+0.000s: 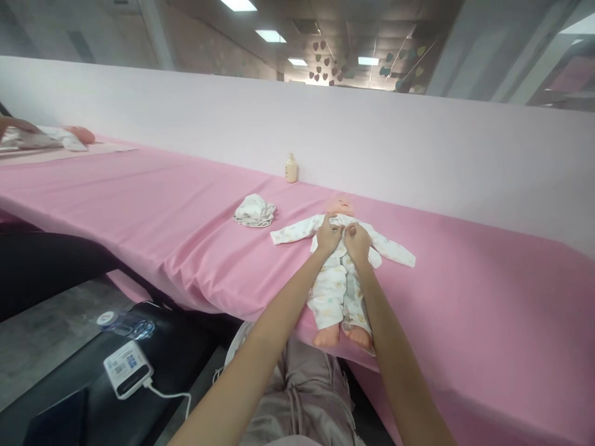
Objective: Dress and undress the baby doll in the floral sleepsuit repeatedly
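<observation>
A baby doll (326,335) lies on its back on the pink-covered table, its head toward the wall and its bare feet at the near edge. It wears a white patterned top (393,249) with both sleeves spread wide, and matching trousers (328,291). My left hand (329,235) and my right hand (357,241) are close together on the doll's chest, fingers pinched at the front of the top. Each seems to grip an edge of the cloth; any fastener between the fingertips is too small to make out.
A folded white cloth (254,210) lies left of the doll. A cream pump bottle (290,168) stands by the white wall (418,155). Below left, a black bench (186,347) holds a white device (127,369) with a cable and a plastic bottle (124,323). Another person's hand (18,125) touches a second doll.
</observation>
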A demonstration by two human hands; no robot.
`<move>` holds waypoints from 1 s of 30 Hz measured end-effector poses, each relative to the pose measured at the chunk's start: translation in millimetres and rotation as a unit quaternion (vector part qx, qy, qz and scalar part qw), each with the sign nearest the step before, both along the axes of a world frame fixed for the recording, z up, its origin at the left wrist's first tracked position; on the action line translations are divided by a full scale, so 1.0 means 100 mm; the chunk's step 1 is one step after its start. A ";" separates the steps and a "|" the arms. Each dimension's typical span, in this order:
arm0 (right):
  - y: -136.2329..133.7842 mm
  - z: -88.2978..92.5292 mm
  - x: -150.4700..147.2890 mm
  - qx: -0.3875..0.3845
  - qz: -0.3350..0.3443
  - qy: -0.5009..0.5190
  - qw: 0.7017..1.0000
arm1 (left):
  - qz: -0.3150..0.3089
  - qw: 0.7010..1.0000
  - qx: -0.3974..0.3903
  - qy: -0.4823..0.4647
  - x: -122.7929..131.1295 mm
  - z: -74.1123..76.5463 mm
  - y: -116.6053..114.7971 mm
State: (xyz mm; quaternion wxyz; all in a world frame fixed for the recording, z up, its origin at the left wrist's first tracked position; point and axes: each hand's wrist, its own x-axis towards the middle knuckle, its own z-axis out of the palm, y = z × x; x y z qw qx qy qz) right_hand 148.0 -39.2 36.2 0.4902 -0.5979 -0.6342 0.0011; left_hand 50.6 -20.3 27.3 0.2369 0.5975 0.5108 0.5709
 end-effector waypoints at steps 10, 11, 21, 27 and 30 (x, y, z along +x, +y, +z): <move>0.10 -0.05 0.05 -0.043 0.016 0.103 0.994 | -0.035 0.998 0.035 0.033 -0.01 0.00 -0.07; 0.10 -0.05 0.05 -0.036 0.017 0.081 0.996 | -0.037 0.998 0.036 0.037 -0.02 0.00 -0.07; 0.06 -0.10 0.04 -0.016 0.007 -0.038 0.999 | -0.061 0.998 0.034 -0.001 -0.06 -0.04 -0.07; 0.01 -0.06 0.01 -0.036 -0.016 -0.066 0.997 | -0.061 0.998 0.021 -0.002 -0.06 -0.04 -0.05; -0.02 -0.04 0.00 -0.052 -0.016 -0.085 0.995 | -0.051 0.999 0.018 -0.004 -0.05 -0.04 -0.06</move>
